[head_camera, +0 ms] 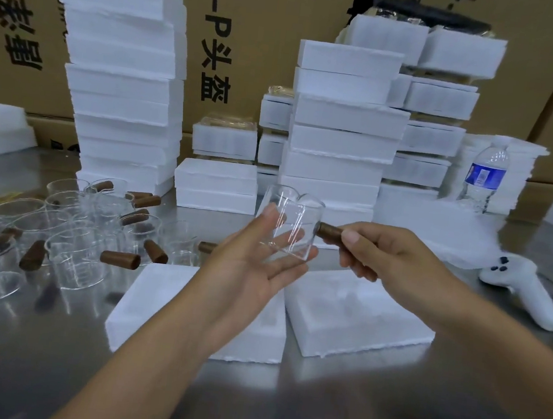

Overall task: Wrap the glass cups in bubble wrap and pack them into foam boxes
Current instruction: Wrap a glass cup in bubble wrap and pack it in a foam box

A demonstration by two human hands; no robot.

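A clear glass cup (292, 223) with a brown wooden handle (329, 232) is held up over the table's middle. My right hand (387, 256) pinches that handle. My left hand (255, 262) is spread, palm up, with straight fingers under and behind the glass, touching it. Below the hands lie two white foam box halves: one (167, 307) to the left and one (358, 322) to the right, with a shallow hollow. Several more glass cups with brown handles (68, 240) stand and lie crowded at the left on the steel table. No bubble wrap is plainly visible.
Tall stacks of white foam boxes (121, 81) (342, 130) rise behind. A water bottle (485, 178) stands at the back right. A white controller (524, 289) lies at the right. Cardboard cartons (253, 34) form the back wall.
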